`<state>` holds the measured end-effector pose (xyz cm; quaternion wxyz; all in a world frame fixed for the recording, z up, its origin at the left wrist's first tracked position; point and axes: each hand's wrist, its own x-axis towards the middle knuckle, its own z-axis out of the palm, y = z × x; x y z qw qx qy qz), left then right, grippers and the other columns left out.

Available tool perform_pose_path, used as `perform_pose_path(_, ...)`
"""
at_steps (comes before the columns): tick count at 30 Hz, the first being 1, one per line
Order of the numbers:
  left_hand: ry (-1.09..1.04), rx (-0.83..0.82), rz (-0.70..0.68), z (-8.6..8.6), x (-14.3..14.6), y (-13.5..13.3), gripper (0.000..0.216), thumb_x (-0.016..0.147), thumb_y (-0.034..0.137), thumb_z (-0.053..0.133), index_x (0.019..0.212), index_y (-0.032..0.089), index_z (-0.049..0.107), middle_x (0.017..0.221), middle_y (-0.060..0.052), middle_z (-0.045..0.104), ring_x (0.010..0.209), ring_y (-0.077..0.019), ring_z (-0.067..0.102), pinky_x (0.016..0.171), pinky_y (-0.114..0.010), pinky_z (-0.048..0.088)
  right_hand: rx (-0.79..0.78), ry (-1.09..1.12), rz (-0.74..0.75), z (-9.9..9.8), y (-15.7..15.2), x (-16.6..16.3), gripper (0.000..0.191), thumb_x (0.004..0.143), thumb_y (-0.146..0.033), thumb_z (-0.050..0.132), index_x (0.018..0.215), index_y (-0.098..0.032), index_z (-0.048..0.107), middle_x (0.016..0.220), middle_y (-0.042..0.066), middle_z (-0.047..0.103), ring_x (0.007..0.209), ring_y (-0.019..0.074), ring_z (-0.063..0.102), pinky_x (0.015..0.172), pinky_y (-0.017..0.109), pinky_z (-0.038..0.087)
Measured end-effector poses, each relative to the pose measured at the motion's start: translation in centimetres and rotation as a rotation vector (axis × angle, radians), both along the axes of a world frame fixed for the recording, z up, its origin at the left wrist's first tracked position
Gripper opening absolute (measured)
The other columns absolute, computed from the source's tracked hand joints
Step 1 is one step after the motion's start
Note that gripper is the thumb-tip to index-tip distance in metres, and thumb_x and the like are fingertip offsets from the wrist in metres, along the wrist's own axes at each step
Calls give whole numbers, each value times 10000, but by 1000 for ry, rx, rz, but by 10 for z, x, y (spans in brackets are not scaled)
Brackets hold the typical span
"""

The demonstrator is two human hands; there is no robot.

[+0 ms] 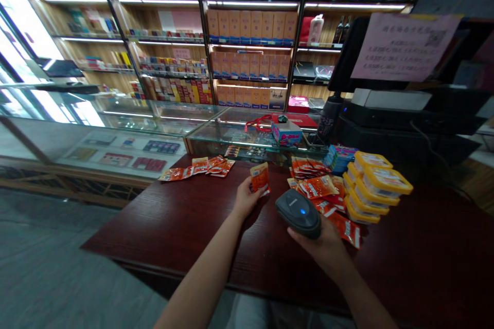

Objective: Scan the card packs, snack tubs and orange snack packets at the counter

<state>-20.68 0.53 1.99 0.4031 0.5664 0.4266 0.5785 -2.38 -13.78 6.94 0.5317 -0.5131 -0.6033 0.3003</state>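
My left hand [246,199] grips an orange snack packet [260,177] upright above the dark wooden counter, its printed side partly turned toward me. In my right hand [326,247] is a black barcode scanner [298,212] with a blue light glowing on top; its head points toward the packet, a short gap apart. Beyond the scanner lies a loose pile of similar orange packets [318,186], partly hidden by it. More packets [200,166] lie in an overlapping row at the counter's far left edge.
Yellow-lidded tubs [370,185] are stacked right of the pile, beside blue packs [339,158]. A glass display case [216,128] borders the far edge, with a small colourful box [286,131] on it. A monitor [347,56] with a pink notice stands back right; stocked shelves line the wall.
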Motion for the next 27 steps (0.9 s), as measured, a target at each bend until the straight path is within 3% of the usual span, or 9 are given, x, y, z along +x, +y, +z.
perform_pose_path(7, -40, -46, -11, 7, 4, -6, 405, 578, 275, 812, 936, 155, 666, 926, -94, 727, 850, -241, 680, 826, -396, 538, 34, -46, -6, 0, -3, 2, 399, 721, -419, 676, 1050, -194, 663, 1045, 110, 724, 951, 277, 670, 882, 434, 518)
perform_pose_path(17, 75, 34, -23, -9, -1, 4, 422, 659, 276, 763, 1048, 159, 646, 1022, -110, 706, 907, -227, 671, 846, -354, 517, 84, -98, 13, 1, -8, 5, 395, 756, -406, 651, 1094, -201, 654, 1083, 101, 714, 1003, 271, 658, 913, 424, 499)
perform_pose_path(21, 111, 76, -15, -6, 0, 2, 430, 664, 283, 751, 1063, 172, 631, 1019, -95, 695, 914, -214, 657, 857, -330, 499, 97, -131, -7, -4, -8, 6, 367, 752, -393, 654, 1066, -201, 660, 1066, 98, 720, 997, 270, 661, 894, 414, 509)
perform_pose_path(27, 478, 184, 85, 1, -1, -5, 192, 697, 288, 691, 828, 178, 602, 784, -25, 623, 732, -172, 578, 735, -305, 466, 100, -140, -23, -12, -4, 6, 419, 748, -396, 656, 1116, -197, 629, 1099, 98, 708, 1026, 266, 648, 933, 427, 484)
